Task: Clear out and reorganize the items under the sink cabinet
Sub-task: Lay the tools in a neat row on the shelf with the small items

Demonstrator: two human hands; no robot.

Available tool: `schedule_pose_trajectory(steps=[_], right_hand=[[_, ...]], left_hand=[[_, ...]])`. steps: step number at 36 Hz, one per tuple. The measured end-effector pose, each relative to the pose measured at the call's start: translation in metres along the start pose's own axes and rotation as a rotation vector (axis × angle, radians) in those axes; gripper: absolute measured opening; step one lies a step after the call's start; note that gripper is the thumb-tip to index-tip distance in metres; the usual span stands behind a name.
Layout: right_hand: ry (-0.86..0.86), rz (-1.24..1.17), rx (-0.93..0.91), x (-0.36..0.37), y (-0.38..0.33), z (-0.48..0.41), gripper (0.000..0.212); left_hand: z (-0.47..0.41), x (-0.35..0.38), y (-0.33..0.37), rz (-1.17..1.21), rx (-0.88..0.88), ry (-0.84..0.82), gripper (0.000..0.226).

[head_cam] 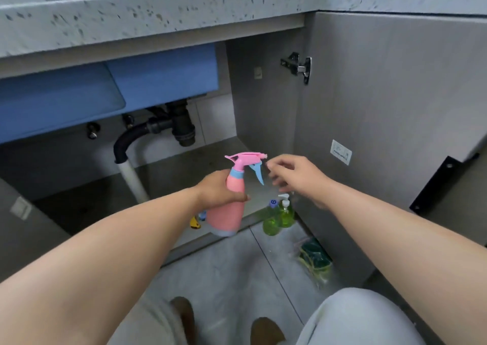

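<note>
My left hand [217, 189] grips a pink spray bottle [229, 213] with a blue trigger around its neck, holding it upright in front of the open under-sink cabinet [184, 160]. My right hand [292, 176] hovers just right of the nozzle, fingers loosely curled, holding nothing. Two green soap bottles [279, 217] stand on the floor at the cabinet's front right corner. A small yellow item [195, 223] peeks out behind the spray bottle. A bag of green and yellow sponges [315, 259] lies on the floor tiles.
The blue sink basin [105, 91] and black drain pipe [181, 126] hang inside the cabinet, with a white pipe [131, 181] running down. The right cabinet door [395, 107] stands open. My knees and shoes are at the bottom edge.
</note>
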State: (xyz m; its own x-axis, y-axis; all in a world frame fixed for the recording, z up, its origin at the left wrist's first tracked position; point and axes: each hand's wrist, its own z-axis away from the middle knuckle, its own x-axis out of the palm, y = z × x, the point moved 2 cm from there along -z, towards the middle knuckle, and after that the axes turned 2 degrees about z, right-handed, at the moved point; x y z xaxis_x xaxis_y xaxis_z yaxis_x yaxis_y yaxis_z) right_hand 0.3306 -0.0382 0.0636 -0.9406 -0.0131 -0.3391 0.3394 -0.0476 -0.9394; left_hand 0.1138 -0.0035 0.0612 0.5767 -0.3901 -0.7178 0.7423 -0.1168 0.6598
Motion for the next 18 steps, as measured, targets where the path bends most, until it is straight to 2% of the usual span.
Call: schedule_pose_trajectory(steps=[4,9,13,16,18], right_hand=[[-0.090,0.260,0.214,-0.002,0.052,-0.011,0.014],[-0.207,0.719,0.318,0.002,0.117,-0.040,0.021],[-0.206,0.810,0.318,0.010,0.155,-0.072,0.031],[-0.255,0.860,0.300,0.018,0.183,-0.107,0.050],[-0.243,0.862,0.311,0.023,0.201,-0.130,0.055]], left_hand=[[-0.016,0.004,-0.027,0.075,-0.068,0.067,0.040],[-0.055,0.024,-0.066,0.184,-0.113,0.101,0.038],[-0.101,0.045,-0.096,0.285,-0.129,0.117,0.037],[-0.137,0.060,-0.116,0.400,-0.134,0.116,0.038],[-0.161,0.067,-0.126,0.459,-0.127,0.131,0.040]])
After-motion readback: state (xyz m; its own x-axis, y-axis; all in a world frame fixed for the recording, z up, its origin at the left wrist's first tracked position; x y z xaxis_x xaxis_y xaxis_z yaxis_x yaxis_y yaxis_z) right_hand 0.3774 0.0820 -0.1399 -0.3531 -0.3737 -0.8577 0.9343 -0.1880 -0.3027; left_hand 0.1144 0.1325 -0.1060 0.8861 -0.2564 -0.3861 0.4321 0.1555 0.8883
